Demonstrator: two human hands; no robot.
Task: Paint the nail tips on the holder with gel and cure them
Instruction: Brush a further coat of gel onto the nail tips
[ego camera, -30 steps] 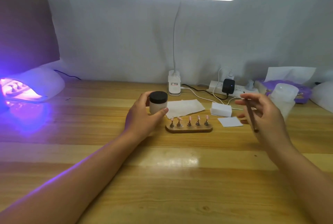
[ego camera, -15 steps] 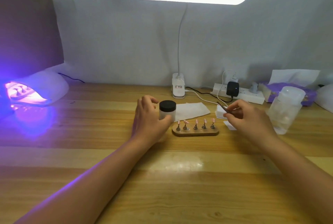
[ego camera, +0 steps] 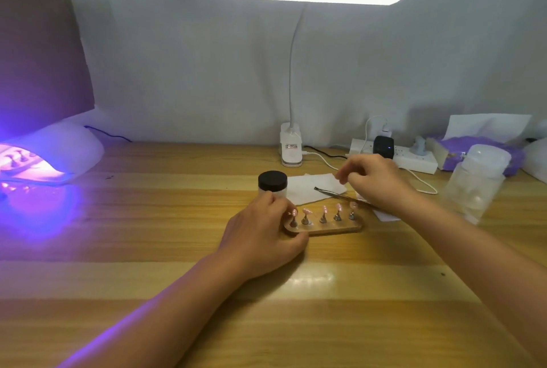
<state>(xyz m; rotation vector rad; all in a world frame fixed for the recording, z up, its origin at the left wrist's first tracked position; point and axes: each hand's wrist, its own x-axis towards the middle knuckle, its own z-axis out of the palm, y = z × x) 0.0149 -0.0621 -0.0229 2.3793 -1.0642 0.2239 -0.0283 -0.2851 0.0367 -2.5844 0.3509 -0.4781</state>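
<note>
A wooden holder (ego camera: 334,228) with several pink nail tips (ego camera: 324,209) on small metal stands lies mid-table. My left hand (ego camera: 263,231) grips its left end, thumb at the front edge and fingers behind. A white gel jar with a black lid (ego camera: 272,183) stands just behind that hand. A thin brush (ego camera: 331,192) lies on a white wipe (ego camera: 307,187), and its handle runs under my right hand (ego camera: 376,181). That hand hovers above it with loosely curled fingers, holding nothing. The curing lamp (ego camera: 50,151) glows purple at the far left.
A clip desk lamp (ego camera: 291,148) stands at the back with its light bar overhead. A power strip (ego camera: 414,159) with plugs and cables, a purple tissue pack (ego camera: 485,145) and a clear plastic bottle (ego camera: 476,181) crowd the right side. A dark board (ego camera: 38,51) leans behind the curing lamp.
My left hand left the jar and took hold of the holder's left end. My right hand laid the brush down on the wipe and let it go.
</note>
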